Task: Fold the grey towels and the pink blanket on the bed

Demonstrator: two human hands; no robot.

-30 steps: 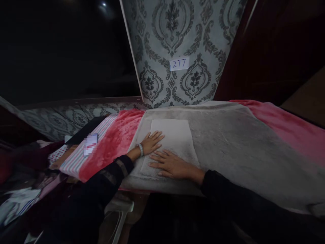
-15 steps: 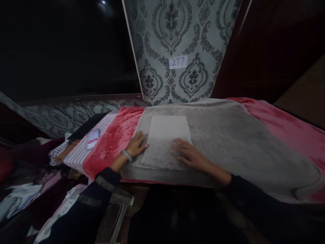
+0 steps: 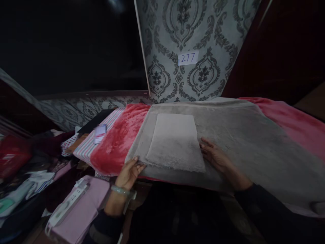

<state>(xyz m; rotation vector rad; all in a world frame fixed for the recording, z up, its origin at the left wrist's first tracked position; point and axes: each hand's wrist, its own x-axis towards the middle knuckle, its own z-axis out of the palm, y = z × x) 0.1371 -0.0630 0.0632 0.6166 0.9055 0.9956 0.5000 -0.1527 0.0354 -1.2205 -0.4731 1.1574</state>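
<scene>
Left hand [image 3: 129, 173] half-curled, palm turned up; right hand [image 3: 215, 156] seemingly loosely open.

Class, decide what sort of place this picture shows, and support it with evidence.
Probably a room in a home: patterned wallpaper, a large dark screen, and a red, fluffy blanket.

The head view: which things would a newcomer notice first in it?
Probably the pale folded cloth, lying on the grey blanket between two bare hands. Next, the bright red fabric at the blanket's left, and the paper marked 277 on the patterned wall above.
</scene>
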